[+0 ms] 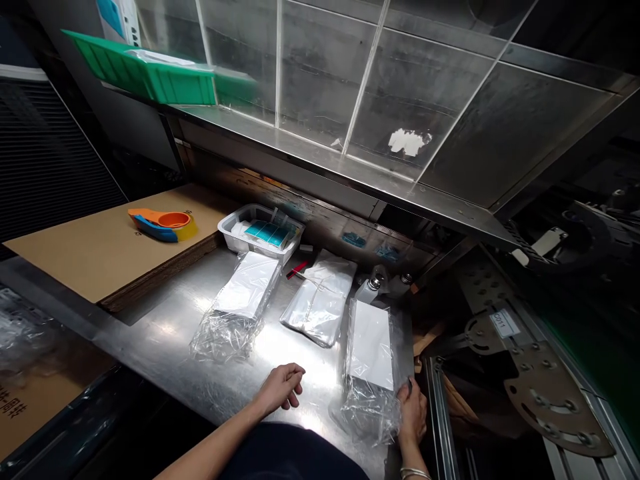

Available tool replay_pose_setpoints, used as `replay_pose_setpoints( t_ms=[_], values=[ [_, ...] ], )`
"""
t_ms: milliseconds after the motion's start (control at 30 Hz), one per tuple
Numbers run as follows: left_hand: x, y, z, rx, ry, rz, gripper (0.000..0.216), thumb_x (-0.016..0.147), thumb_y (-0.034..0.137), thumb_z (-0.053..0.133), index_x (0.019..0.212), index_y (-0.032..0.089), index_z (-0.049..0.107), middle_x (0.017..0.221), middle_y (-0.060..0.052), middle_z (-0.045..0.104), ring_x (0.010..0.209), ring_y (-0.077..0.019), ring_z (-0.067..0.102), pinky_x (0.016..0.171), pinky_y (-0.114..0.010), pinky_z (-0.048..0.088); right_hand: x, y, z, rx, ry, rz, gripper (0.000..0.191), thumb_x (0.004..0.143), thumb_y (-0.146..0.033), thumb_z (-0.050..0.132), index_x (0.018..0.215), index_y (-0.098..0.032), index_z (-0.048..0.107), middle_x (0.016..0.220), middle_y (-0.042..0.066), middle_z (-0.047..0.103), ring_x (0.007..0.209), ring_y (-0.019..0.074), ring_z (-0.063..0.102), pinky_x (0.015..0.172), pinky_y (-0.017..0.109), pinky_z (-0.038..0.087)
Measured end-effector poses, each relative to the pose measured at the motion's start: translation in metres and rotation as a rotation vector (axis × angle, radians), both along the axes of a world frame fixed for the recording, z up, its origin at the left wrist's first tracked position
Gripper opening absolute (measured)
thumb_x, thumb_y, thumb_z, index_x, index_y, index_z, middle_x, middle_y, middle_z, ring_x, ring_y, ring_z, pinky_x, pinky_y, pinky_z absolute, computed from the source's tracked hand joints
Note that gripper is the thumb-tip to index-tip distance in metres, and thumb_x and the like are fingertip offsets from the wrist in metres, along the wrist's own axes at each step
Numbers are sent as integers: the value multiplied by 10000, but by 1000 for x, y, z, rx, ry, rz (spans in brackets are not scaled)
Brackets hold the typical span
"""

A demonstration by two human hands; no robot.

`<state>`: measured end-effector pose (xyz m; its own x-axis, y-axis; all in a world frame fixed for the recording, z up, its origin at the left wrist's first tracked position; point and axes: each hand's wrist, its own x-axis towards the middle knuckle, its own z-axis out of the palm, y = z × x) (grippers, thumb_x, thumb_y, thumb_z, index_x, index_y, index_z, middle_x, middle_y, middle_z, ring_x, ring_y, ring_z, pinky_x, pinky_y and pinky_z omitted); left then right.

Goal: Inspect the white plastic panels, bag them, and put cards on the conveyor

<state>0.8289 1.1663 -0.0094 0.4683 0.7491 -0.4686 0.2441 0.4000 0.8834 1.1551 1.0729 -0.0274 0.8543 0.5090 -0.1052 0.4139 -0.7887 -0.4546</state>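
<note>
My left hand (283, 389) hovers over the front of the metal table, fingers loosely curled and a little apart, with nothing visible in them. At the table's right edge, my right hand (414, 415) is closed beside a clear plastic bag (370, 407) with a white sheet (371, 343) on it. A small dark tip shows at its fingers; what it belongs to is hidden. A similar bag with a white sheet (249, 283) lies to the left. Between them rests a stack of clear bags (320, 303) tied with string.
Behind the bags stand a white tray (235, 239) with blue-and-white packets, a red tool (297, 269) and a bottle (367, 291). An orange-and-blue tape dispenser (163, 224) sits on cardboard (75, 250). A metal shelf (300, 148) overhangs the back; machinery (555, 393) borders the right.
</note>
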Motion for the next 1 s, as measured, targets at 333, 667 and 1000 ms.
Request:
replay_pose_setpoints(
  t_ms=[333, 667, 1000],
  values=[
    [-3, -1, 3, -13, -36, -14, 415, 787, 450, 464, 1047, 129, 511, 752, -33, 589, 511, -145, 611, 367, -194, 364, 0, 0, -1, -18, -7, -6, 524, 891, -442, 213, 1344, -238, 378, 1281, 142, 457, 1113, 327, 500, 826, 440, 435],
    [-4, -1, -1, -28, -66, -19, 407, 801, 428, 448, 1072, 128, 495, 767, -30, 575, 522, -136, 606, 371, -189, 370, 0, -1, -1, -34, -15, -11, 494, 901, -421, 233, 1342, -250, 377, 1277, 126, 466, 1099, 311, 514, 834, 424, 439],
    [-5, -1, -3, -40, -82, -17, 434, 785, 440, 469, 1080, 122, 490, 776, -33, 566, 524, -135, 603, 365, -187, 368, -1, 0, 1, -30, -19, -12, 478, 904, -407, 251, 1329, -248, 397, 1255, 124, 482, 1089, 301, 525, 828, 405, 445]
  ],
)
